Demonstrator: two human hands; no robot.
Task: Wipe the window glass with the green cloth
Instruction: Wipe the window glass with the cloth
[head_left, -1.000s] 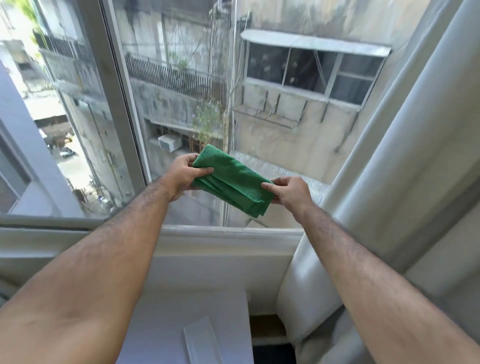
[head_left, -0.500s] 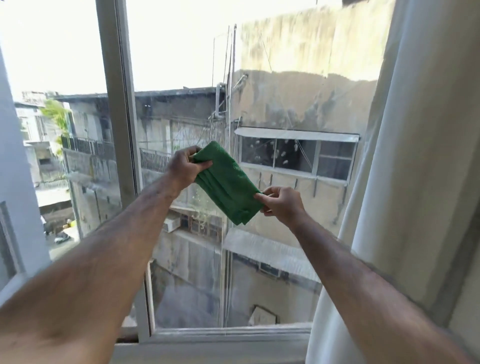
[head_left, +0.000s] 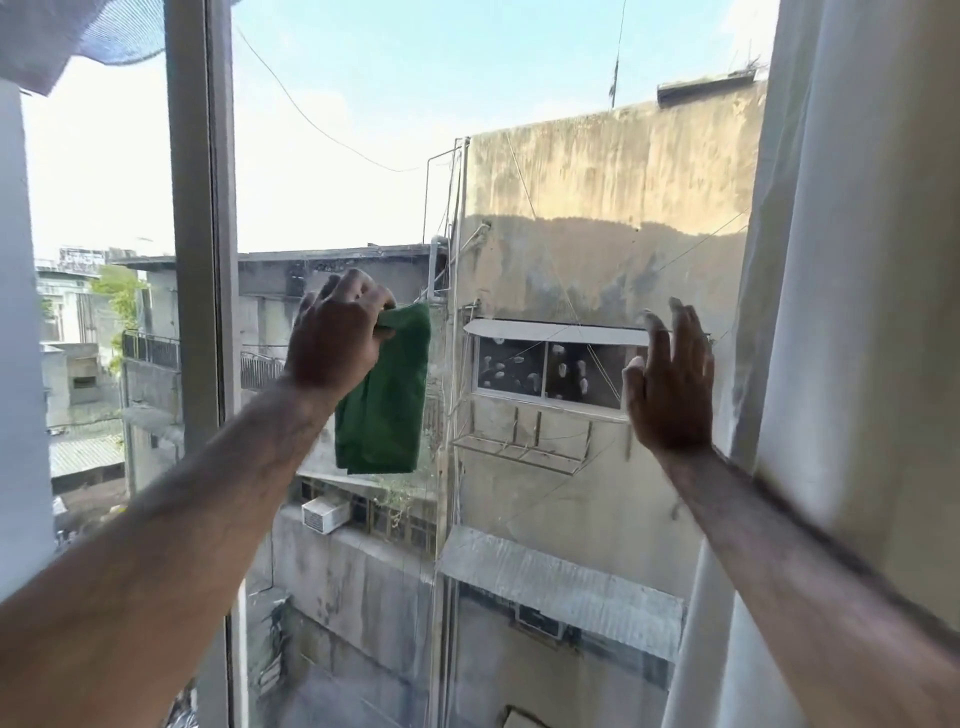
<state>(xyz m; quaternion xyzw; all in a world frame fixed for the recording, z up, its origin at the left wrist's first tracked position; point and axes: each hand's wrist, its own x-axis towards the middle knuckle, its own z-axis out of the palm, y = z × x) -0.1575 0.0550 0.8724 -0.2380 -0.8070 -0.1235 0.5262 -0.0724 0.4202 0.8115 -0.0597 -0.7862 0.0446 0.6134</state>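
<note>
Green cloth (head_left: 382, 395) hanging folded in front of the window glass (head_left: 332, 171), gripped at its top edge. Grey window frame (head_left: 200, 218) upright just left of the cloth; pale curtain (head_left: 857, 260) well to the right of it, covering that side of the pane. Beyond the glass, stained concrete buildings and sky. Left hand (head_left: 337, 338) closed over the cloth's upper corner, fingers curled and pinching the fabric, the rest dangling below the knuckles. Right hand (head_left: 670, 384) raised to the right of the cloth, apart from it, fingers spread and empty, near the curtain's edge.
</note>
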